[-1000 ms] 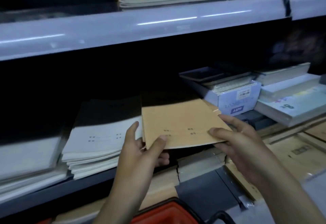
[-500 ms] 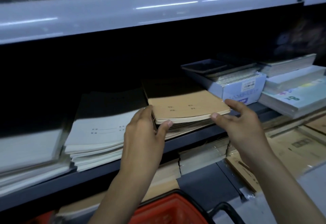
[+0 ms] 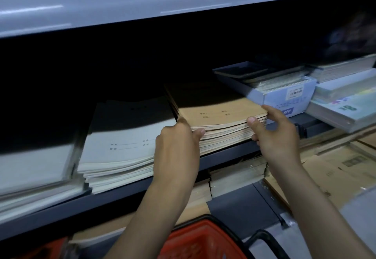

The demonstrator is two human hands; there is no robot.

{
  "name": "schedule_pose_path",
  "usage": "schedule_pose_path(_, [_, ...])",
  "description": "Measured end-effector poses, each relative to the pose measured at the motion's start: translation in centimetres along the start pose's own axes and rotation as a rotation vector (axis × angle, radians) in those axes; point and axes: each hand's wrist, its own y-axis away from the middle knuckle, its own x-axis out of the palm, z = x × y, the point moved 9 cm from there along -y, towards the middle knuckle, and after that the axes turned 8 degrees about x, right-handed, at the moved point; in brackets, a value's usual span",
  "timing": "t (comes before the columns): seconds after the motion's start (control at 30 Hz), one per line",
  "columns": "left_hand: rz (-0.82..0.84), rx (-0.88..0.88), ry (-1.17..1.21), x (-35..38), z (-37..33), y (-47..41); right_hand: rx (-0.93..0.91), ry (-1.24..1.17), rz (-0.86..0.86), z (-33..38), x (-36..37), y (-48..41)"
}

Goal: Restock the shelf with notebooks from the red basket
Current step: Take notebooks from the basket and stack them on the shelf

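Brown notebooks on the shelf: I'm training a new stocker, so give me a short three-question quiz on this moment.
1. True or false: the brown notebooks lie right of the white notebooks.
2. How many of the left hand and right hand touch the brown notebooks? A. neither B. one C. both
3. Fill in: the red basket sits ___ the shelf.
Key: 1 true; 2 C; 3 below.
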Motion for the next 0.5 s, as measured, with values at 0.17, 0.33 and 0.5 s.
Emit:
schedule_pose_path(0.17, [-0.019, 0.023, 0.201, -0.6, -0.3, 1.0, 0.012, 0.048, -0.078, 0.5, -0.4, 1.7])
schedule_pose_path(0.33, [-0.198, 0.106, 0.382, -3.3, 1.5, 5.9, -0.208, 0.14, -0.004, 1.9, 1.4, 8.3])
schedule_pose_path(0.5, [-0.147, 0.069, 0.254, -1.5, 8.8, 14.1, -0.237, 0.306, 0.286, -1.7, 7.4, 14.8])
